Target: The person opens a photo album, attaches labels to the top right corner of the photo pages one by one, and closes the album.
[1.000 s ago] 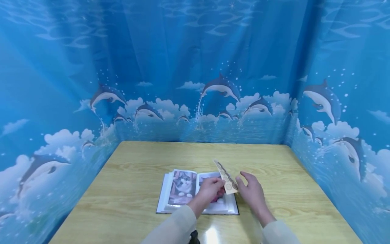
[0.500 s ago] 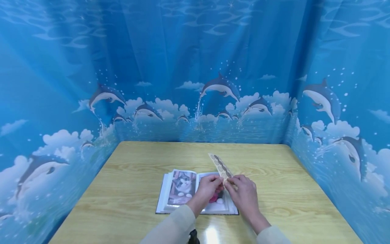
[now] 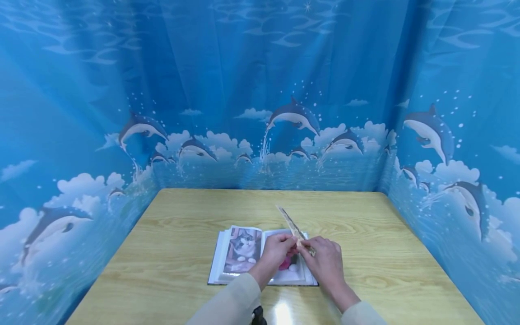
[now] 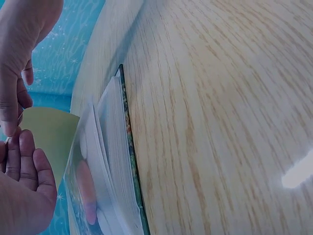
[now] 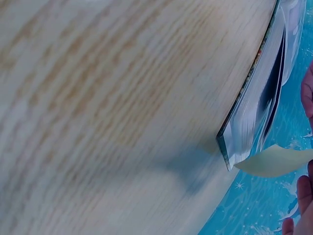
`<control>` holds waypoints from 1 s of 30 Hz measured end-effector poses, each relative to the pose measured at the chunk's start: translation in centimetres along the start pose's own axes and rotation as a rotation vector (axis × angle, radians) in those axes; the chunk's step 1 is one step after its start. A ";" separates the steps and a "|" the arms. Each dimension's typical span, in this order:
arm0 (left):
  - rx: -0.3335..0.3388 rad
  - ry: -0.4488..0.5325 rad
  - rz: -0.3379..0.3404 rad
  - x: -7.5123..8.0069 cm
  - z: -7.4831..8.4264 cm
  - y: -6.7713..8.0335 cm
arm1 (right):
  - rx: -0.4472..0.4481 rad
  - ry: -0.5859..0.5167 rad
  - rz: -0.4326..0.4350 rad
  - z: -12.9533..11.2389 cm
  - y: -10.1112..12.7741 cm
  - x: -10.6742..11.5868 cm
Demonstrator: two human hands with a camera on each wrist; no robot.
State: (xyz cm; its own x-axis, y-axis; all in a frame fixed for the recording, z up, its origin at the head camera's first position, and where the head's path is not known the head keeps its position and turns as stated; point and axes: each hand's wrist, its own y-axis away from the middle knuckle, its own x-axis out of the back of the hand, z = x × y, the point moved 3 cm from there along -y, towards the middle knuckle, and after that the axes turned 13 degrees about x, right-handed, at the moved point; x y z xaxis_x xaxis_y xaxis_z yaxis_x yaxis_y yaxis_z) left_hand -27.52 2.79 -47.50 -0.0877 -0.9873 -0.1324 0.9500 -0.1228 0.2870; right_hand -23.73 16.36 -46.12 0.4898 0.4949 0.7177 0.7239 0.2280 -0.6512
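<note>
A sheet of round brown stickers [image 3: 288, 220] slants up over the right page of an open photo album [image 3: 217, 264], looking narrow from this angle. Its near end is pinched by my left hand [image 3: 276, 252] in the head view. My right hand [image 3: 326, 261] pinches the same end just beside, the fingertips of both hands close together. In the left wrist view the sheet's pale back [image 4: 51, 134] curves behind the fingers of the left hand [image 4: 27, 196]. The right wrist view shows the sheet bowed [image 5: 274, 161] near the right hand's fingers [image 5: 304, 193].
The album lies on a wood-grain table [image 3: 170, 253], a cat photo [image 3: 243, 250] on its left page. The right page's photo is partly hidden by my hands. Blue dolphin-print curtains [image 3: 260, 90] stand around the table's back and sides.
My right hand has come in from the right and taken hold of the sheet beside the left hand. The sheet has tilted and bent, so its face now shows only narrowly.
</note>
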 end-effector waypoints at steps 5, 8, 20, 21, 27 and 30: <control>-0.001 0.001 -0.001 0.0 -0.2 -0.1 | -0.011 0.012 -0.028 0.0 0.0 -0.2; 0.007 -0.004 0.005 -0.1 -0.3 -0.1 | -0.007 0.015 -0.020 -0.1 -0.1 -0.3; -0.009 -0.031 0.012 0.0 -0.4 -0.1 | -0.035 -0.015 0.005 -0.1 -0.1 -0.4; -0.009 -0.031 0.013 0.0 -0.4 0.0 | -0.037 -0.017 0.003 -0.1 -0.1 -0.4; -0.016 -0.049 0.039 0.0 -0.1 0.2 | -0.043 -0.028 -0.017 -0.2 -0.1 -0.4; -0.018 -0.057 0.044 0.0 -0.1 0.2 | -0.045 -0.021 -0.023 -0.3 -0.1 -0.4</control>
State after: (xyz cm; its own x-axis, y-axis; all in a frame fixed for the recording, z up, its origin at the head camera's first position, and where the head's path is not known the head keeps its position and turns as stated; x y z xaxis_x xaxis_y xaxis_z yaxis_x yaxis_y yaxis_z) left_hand -27.33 2.80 -47.58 -0.0626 -0.9959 -0.0657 0.9585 -0.0783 0.2743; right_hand -23.84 15.87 -46.32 0.4632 0.5076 0.7265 0.7560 0.2014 -0.6228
